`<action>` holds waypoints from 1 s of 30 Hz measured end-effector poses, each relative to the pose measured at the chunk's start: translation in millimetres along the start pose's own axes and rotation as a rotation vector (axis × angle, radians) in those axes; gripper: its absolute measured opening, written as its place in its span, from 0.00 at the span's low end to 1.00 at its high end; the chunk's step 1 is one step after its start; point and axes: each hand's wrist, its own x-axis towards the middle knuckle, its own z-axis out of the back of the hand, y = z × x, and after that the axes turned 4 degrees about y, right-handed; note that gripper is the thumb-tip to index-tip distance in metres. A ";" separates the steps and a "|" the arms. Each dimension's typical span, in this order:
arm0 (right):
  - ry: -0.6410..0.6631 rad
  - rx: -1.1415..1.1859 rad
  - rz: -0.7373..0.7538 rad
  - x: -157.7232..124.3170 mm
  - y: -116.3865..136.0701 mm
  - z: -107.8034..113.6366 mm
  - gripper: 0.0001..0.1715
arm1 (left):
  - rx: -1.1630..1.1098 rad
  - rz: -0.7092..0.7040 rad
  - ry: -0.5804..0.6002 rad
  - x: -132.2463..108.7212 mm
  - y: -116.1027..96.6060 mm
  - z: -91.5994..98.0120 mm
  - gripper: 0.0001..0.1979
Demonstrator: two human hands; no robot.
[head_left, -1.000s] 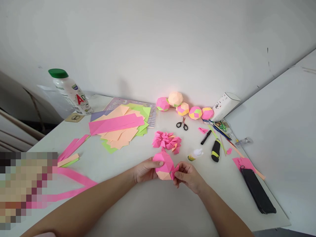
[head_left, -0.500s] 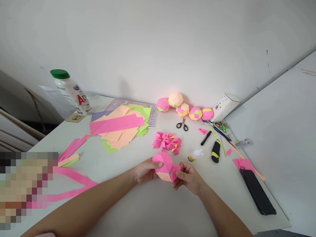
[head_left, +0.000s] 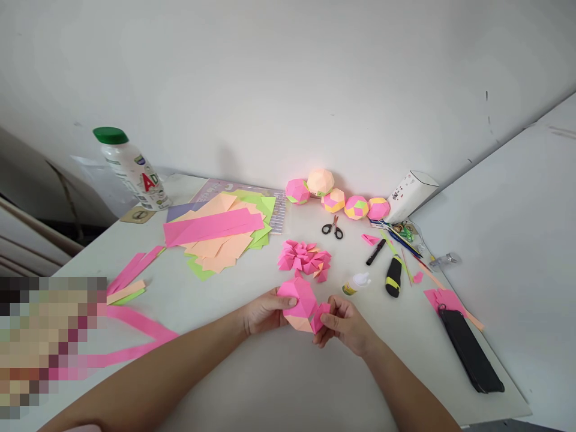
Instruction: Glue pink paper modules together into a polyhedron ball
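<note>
My left hand (head_left: 269, 309) is closed around the left side of a pink and peach faceted paper ball (head_left: 299, 300), its thumb lying on the front. At the ball's lower right, my right hand (head_left: 344, 324) pinches a small folded pink paper piece (head_left: 320, 317) between thumb and fingers. That piece sits against the ball's edge, with a narrow gap showing above it; whether it is joined to the ball I cannot tell. Just beyond the ball lies a pile of folded pink paper pieces (head_left: 303, 258). A small glue bottle (head_left: 356, 283) lies beyond my right hand.
Finished paper balls (head_left: 356, 207) line the wall beside a white box (head_left: 411, 195). Scissors (head_left: 332, 229), a black pen (head_left: 375, 252), a utility knife (head_left: 393, 276) and a phone (head_left: 470, 351) lie rightward. Paper sheets (head_left: 216, 231) and a white bottle (head_left: 135, 171) stand left.
The pink piece in my right hand has shifted very slightly against the ball's edge. Both hands keep the same grip, and everything else looks unchanged.
</note>
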 end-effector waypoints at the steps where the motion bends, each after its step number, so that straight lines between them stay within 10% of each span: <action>1: -0.003 -0.005 0.005 0.0 0.2 0.0 0.21 | -0.001 0.002 0.003 0.2 -0.2 -0.3 0.15; 30: -0.037 -0.050 -0.066 1.2 1.5 -1.9 0.22 | 0.081 -0.003 -0.049 2.5 -1.5 -6.6 0.12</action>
